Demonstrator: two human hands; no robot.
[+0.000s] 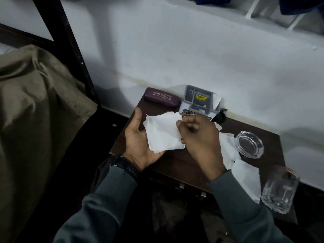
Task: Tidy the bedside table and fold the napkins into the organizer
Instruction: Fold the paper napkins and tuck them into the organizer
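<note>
Your L hand [140, 141] lies palm-up, fingers relaxed and apart, a flat bed for the napkin [163, 132] — thin, soft white paper, part-folded. R hand [199, 137] pinches its right edge, fingers curled, likely to crease it. Behind: grey plastic organizer [199, 102], compartmented. Crumpled napkins [245, 179] lie right, beside the round glass ashtray [249, 143].

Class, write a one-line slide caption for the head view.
Left hand supports a napkin, right hand pinches its edge, above the table with organizer, ashtray and glass.
</note>
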